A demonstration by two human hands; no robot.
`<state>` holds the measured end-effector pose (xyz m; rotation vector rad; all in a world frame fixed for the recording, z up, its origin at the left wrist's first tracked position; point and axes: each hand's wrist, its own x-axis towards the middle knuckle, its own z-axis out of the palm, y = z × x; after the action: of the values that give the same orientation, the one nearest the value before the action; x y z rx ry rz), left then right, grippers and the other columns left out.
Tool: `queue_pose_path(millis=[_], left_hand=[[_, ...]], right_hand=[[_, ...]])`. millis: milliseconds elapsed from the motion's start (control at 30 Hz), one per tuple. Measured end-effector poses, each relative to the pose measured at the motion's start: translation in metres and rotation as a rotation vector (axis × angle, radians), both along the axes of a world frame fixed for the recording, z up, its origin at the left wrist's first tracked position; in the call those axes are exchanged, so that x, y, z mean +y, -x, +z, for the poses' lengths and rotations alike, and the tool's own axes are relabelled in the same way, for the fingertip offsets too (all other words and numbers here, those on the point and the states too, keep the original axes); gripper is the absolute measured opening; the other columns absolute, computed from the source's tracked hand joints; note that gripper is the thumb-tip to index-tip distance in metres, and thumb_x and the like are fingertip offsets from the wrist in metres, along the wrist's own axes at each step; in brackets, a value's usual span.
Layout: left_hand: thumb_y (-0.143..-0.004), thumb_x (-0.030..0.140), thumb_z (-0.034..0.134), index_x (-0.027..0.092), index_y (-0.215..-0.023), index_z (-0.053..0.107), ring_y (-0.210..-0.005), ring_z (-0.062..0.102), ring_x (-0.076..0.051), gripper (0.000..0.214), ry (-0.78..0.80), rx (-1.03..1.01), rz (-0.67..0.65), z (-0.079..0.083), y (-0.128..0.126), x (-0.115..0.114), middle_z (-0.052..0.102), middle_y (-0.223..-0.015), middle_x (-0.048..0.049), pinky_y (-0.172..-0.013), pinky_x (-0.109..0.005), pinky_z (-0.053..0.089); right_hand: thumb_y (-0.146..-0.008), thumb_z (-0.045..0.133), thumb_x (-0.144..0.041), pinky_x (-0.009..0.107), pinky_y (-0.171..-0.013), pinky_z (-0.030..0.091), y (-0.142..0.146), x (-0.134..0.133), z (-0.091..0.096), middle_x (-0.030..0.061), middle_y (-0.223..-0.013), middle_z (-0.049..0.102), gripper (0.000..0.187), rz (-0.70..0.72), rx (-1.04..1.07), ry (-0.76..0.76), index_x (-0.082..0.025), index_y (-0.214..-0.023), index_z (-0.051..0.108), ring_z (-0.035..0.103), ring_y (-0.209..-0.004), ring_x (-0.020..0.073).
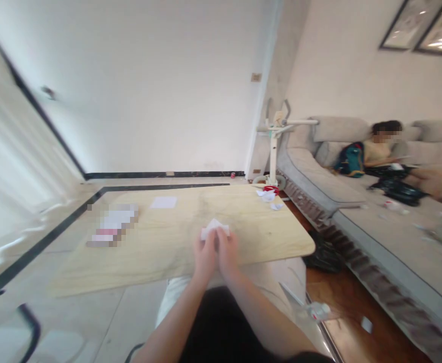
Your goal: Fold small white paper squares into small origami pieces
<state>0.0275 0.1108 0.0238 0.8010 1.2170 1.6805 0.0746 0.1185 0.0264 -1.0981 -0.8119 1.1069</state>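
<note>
We see the paper (215, 224) just below the middle of the frame, between our fingertips and jutting out beyond them. Our left hand (204, 248) and right hand (227, 247) pinch its near edge, thumbs close together, fingers hiding its lower part. Its peak points toward the top of the frame; its long axis runs left to right. Under it lies the table (160, 252). Well apart on that, we see a sheet (164, 202) and a pixelated pack (115, 222) at left, and scraps (268, 196) at right. A sofa (319, 189) fills the frame's right side.
</note>
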Motion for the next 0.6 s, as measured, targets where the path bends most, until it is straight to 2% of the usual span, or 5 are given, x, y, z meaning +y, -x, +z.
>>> queue_pose_path(millis=[167,300,400,467,600], left_hand=[[-0.066,0.034,0.066,0.015,-0.073,0.061,-0.056,0.055,-0.012,0.021,-0.008,-0.01,-0.012,-0.005,0.006,0.002,0.06,-0.062,0.0032,-0.053,-0.021,0.044],[-0.063,0.031,0.068,0.015,-0.07,0.06,-0.052,0.052,-0.009,0.019,0.005,-0.036,-0.03,0.004,0.007,-0.001,0.057,-0.059,0.0043,-0.048,-0.018,0.041],[-0.065,0.029,0.067,0.016,-0.063,0.056,-0.045,0.042,-0.006,0.017,-0.004,0.006,-0.028,0.008,0.008,-0.003,0.048,-0.051,0.007,-0.041,-0.015,0.033],[-0.067,0.029,0.066,0.016,-0.061,0.054,-0.043,0.037,-0.005,0.019,-0.007,0.03,-0.034,0.007,0.009,-0.003,0.044,-0.048,0.0078,-0.039,-0.015,0.029],[-0.067,0.029,0.065,0.017,-0.063,0.054,-0.044,0.038,-0.006,0.017,-0.006,0.002,-0.046,0.003,0.009,-0.003,0.044,-0.049,0.0078,-0.041,-0.016,0.03]], right_hand=[[-0.072,0.057,-0.041,0.025,-0.053,0.046,0.003,-0.001,0.003,0.0026,-0.059,0.061,0.026,0.012,0.037,-0.021,-0.017,-0.063,0.06,0.058,-0.06,0.0169],[-0.071,0.057,-0.037,0.023,-0.05,0.041,0.003,-0.005,0.007,-0.0004,-0.056,0.055,0.023,0.026,0.123,-0.049,-0.017,-0.06,0.056,0.05,-0.054,0.0124],[-0.07,0.057,-0.036,0.022,-0.047,0.036,0.003,-0.007,0.007,-0.0026,-0.053,0.048,0.023,0.049,0.148,-0.051,-0.017,-0.057,0.052,0.042,-0.049,0.0096],[-0.071,0.057,-0.035,0.022,-0.046,0.034,0.003,-0.007,0.005,-0.0035,-0.052,0.046,0.023,0.058,0.153,-0.055,-0.017,-0.058,0.052,0.04,-0.048,0.0089],[-0.072,0.057,-0.037,0.022,-0.045,0.033,0.001,-0.006,0.0,-0.0043,-0.051,0.044,0.026,0.066,0.133,-0.071,-0.017,-0.057,0.05,0.037,-0.047,0.0083]])
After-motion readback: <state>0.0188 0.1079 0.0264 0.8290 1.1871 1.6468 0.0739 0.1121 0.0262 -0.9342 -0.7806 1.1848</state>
